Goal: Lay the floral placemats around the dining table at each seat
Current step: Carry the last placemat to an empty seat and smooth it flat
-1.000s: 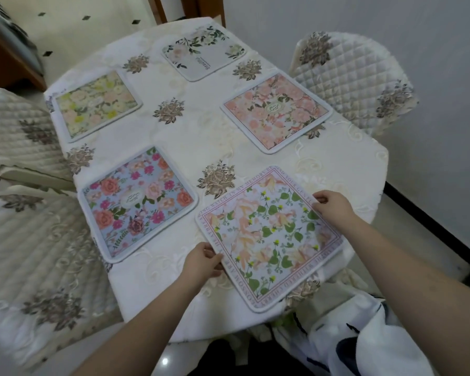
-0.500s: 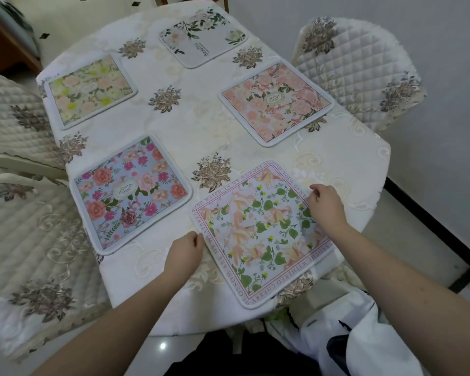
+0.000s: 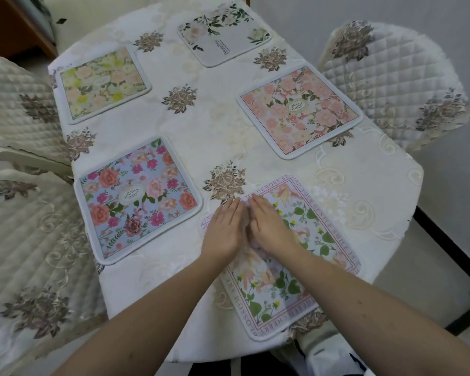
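— Both hands are lying flat, aren't they? — Yes: the left hand (image 3: 224, 229) and the right hand (image 3: 272, 226) are resting palm-down, fingers straight and together, side by side and nearly touching, pinching nothing.

— What are they pressing on? — The nearest placemat (image 3: 291, 270), the one with green leaves and a pink lettered border. It is lying directly under both palms, spreading away to the right of and back below the hands.

— How is it sitting against the edge? — Its near corner is reaching the table (image 3: 364, 169) edge just behind the wrists, slightly overhanging.

— Any open room? — Bare tablecloth is showing ahead of the fingertips and off to the right.

— And the others? — The blue placemat (image 3: 139, 199) is lying just left of the left hand; the pink placemat (image 3: 299, 112) ahead and right; the yellow-green placemat (image 3: 103, 82) far ahead-left; the white placemat (image 3: 224, 36) farthest ahead. All are lying apart from one another. Quilted chairs (image 3: 391, 85) are flanking both sides.
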A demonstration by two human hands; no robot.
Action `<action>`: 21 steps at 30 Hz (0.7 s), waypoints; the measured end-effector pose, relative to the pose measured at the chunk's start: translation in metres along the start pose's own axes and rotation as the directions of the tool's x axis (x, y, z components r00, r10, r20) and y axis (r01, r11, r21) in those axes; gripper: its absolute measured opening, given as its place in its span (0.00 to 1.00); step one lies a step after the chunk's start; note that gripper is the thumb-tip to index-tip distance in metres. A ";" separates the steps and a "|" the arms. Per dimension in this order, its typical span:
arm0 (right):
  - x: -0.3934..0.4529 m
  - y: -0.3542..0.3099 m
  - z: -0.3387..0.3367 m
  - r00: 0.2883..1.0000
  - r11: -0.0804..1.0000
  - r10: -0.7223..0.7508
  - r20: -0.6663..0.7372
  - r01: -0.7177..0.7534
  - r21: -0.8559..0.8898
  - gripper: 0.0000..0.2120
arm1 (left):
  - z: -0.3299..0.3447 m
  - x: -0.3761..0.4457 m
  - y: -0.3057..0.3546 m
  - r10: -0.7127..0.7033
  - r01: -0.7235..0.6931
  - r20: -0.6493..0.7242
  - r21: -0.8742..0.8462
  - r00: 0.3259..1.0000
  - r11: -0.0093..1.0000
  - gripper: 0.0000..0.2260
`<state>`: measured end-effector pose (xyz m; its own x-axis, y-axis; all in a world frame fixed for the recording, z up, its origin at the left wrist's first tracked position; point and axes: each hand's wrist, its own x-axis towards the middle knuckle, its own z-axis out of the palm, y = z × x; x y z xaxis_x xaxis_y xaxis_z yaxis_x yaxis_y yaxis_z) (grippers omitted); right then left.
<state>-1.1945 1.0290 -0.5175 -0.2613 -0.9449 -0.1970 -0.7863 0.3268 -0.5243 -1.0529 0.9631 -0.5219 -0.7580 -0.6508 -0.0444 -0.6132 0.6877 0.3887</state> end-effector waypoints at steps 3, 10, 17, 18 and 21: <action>0.007 0.010 0.008 0.995 0.970 -0.103 0.015 0.103 -0.219 0.26 | 0.015 -0.001 -0.015 0.050 -0.056 0.048 0.128 0.998 0.990 0.27; 0.005 0.016 0.013 0.990 0.933 -0.135 -0.027 0.118 -0.340 0.27 | 0.019 -0.001 -0.019 0.053 -0.067 0.085 0.178 0.995 0.982 0.27; 0.008 0.017 0.013 0.998 0.940 -0.050 -0.047 0.031 -0.339 0.27 | 0.019 0.000 -0.019 0.027 -0.051 0.110 0.216 0.994 0.975 0.28; 0.008 0.017 0.013 0.997 0.941 -0.047 -0.054 0.026 -0.336 0.27 | 0.019 0.000 -0.019 0.023 -0.048 0.114 0.222 0.993 0.974 0.28; 0.009 0.016 0.014 0.997 0.938 -0.036 -0.064 0.012 -0.347 0.27 | 0.020 0.000 -0.019 0.011 -0.040 0.125 0.232 0.992 0.972 0.29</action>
<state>-1.2015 1.0261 -0.5397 -0.2680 -0.9553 -0.1248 -0.9347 0.2893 -0.2068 -1.0454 0.9561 -0.5474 -0.7866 -0.5978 -0.1547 -0.6171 0.7690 0.1665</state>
